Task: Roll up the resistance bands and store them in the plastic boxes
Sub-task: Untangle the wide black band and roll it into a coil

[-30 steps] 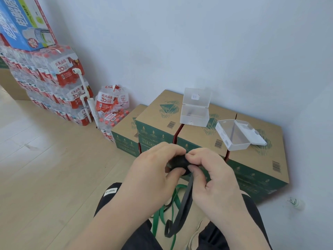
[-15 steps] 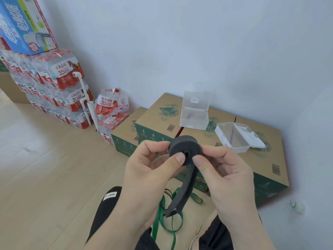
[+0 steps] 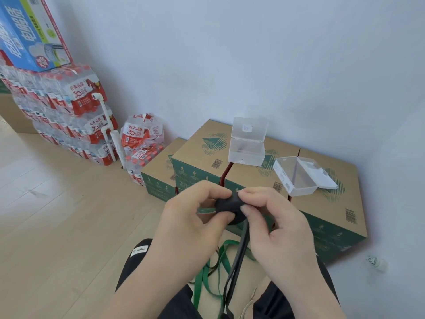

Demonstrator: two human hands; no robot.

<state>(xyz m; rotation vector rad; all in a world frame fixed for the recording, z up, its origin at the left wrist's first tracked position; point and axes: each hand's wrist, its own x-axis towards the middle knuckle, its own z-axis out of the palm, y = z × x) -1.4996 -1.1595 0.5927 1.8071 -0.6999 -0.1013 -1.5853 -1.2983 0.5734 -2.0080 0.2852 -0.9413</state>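
A black resistance band [image 3: 230,204] is wound into a tight roll between my two hands, and its loose tail hangs down between my knees. My left hand [image 3: 190,224] pinches the roll from the left. My right hand [image 3: 273,223] pinches it from the right with thumb and forefinger. A green band [image 3: 202,275] lies loose on the floor below. A red band [image 3: 226,172] hangs in the gap between the cardboard boxes. Two clear plastic boxes stand open on the cartons: one [image 3: 247,153] with its lid upright, the other [image 3: 299,178] with its lid laid flat to the right.
Several green-and-tan cardboard cartons [image 3: 345,203] stand against the wall ahead. Stacked packs of bottled water [image 3: 69,107] and a blue box [image 3: 27,31] fill the left. A small bottle [image 3: 377,263] lies on the floor at the right. My black-trousered knees [image 3: 142,261] frame the bottom.
The roll was lifted and shown flat-on half a second ago. Now both hands have dropped a little and closed around it again, turning it edge-on, with the tail hanging straighter.
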